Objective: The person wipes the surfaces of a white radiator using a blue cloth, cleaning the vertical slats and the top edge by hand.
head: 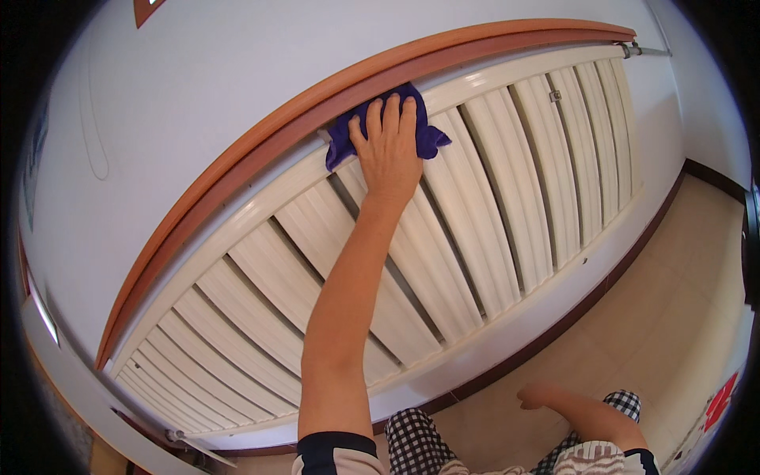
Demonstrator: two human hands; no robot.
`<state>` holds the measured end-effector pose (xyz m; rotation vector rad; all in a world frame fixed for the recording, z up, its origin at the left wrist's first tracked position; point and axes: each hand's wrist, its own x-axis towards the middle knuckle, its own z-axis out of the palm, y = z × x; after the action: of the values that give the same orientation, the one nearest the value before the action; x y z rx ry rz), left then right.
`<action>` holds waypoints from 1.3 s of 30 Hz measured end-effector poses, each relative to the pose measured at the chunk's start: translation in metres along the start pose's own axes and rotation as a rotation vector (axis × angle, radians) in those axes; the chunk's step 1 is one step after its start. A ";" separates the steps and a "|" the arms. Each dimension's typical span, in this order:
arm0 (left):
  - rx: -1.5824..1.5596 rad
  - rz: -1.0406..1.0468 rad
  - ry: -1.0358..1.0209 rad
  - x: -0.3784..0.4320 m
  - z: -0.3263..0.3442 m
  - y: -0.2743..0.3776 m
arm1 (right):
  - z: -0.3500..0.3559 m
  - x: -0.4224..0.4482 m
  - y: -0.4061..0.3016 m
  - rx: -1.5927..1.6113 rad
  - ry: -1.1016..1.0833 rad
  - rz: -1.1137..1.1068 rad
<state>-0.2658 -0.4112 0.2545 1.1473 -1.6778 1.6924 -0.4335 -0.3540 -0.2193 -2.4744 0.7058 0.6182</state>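
My left hand (389,148) reaches up and presses a dark purple cloth (428,139) against the top rail of a cream radiator (237,208), its fingers spread over the bunched fabric. The cloth's upper edge touches the underside of the brown wooden ledge (332,89) that runs above the radiator. My right hand (532,396) hangs low over the floor near my knees, away from the radiator; it is slightly blurred, no object shows in it, and its fingers are not clear.
Metal pipes (650,52) join the radiator at its upper right end and its lower left end. A dark red baseboard (534,350) runs along the wall above the beige tiled floor (641,297). A thin cord loop (101,175) hangs on the white wall.
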 end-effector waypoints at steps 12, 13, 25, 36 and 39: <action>0.226 -0.132 -0.103 -0.135 -0.144 -0.150 | 0.016 0.009 0.006 -0.153 -0.081 0.091; 0.264 -0.192 -0.113 -0.152 -0.159 -0.159 | 0.012 0.001 0.000 -0.137 -0.066 0.103; 0.260 -0.268 0.276 -0.082 -0.237 -0.240 | -0.002 -0.017 -0.032 -0.214 -0.033 -0.018; 0.167 -0.031 0.009 0.043 -0.075 -0.074 | 0.004 0.006 -0.040 -0.161 -0.021 -0.061; 0.117 0.017 0.100 0.048 -0.052 -0.063 | 0.011 0.035 -0.027 -0.067 0.050 -0.082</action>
<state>-0.2504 -0.3635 0.3348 1.0842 -1.5494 1.8486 -0.3945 -0.3405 -0.2375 -2.5743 0.6076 0.5593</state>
